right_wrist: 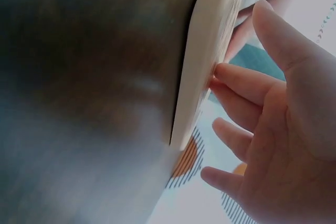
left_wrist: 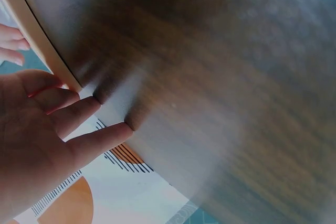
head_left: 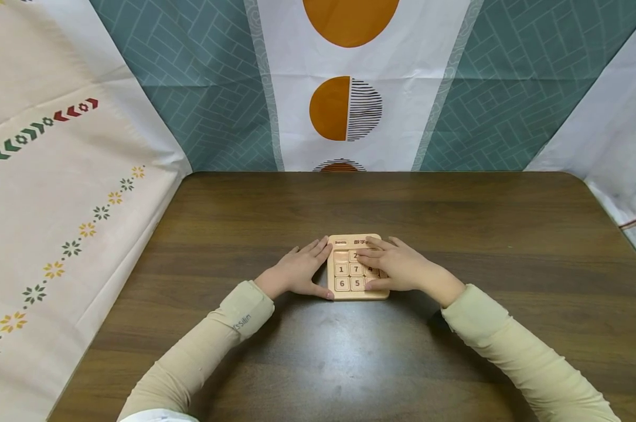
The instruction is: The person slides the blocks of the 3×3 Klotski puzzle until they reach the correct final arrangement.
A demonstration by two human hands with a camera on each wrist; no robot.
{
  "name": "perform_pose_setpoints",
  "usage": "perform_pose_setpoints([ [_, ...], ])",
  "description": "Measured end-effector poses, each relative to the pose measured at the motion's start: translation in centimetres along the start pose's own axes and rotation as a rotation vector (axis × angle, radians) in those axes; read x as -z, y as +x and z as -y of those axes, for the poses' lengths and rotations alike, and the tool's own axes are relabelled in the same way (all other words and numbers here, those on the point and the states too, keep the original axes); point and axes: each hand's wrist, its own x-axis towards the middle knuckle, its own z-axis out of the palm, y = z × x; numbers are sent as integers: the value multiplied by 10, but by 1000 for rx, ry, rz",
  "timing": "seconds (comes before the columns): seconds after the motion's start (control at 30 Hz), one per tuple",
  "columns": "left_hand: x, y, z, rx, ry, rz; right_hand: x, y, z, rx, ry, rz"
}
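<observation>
A light wooden number slide puzzle (head_left: 357, 296) lies flat on the table in the head view. Its square tiles carry printed digits, such as 1, 7, 6 and 5; bare wood shows in the top-left slot. Along the puzzle's left side rests my left hand (head_left: 298, 271), thumb at the lower-left corner and fingers extended near the upper-left one. My right hand (head_left: 404, 266) reaches over the right part, its fingers covering some tiles. In the right wrist view, fingertips of the right hand (right_wrist: 283, 119) touch the puzzle's top face; the other fingers are spread apart from it.
A dark brown wooden table (head_left: 233, 205) extends around the puzzle on all sides. Behind it hangs a teal and white cloth (head_left: 291, 117) with orange circles. A cream patterned cloth (head_left: 48, 205) borders the table on the left.
</observation>
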Motion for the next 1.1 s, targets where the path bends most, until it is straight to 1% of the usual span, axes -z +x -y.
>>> perform_pose_setpoints([
  [0.1,0,0,0,2,2,1,1,-3,1,12,20,-8],
  [0.23,0,0,-1,4,-6,9,-2,-2,10,87,22,-28],
  [0.37,1,0,-2,2,-17,14,-7,2,20,140,9,-22],
  [0.53,1,1,-1,-1,-12,18,-7,8,17,146,-20,5],
  [0.63,1,2,-1,-1,-4,18,-4,14,13,132,-29,13],
  [0.77,2,1,0,1,-3,16,-1,23,8,101,-12,25],
  [0.87,2,0,0,8,-3,22,0,26,6,95,12,40],
  [0.93,1,0,0,9,-5,20,1,25,5,98,32,42],
  [1.1,1,0,0,-2,-6,2,5,9,0,89,56,-25],
])
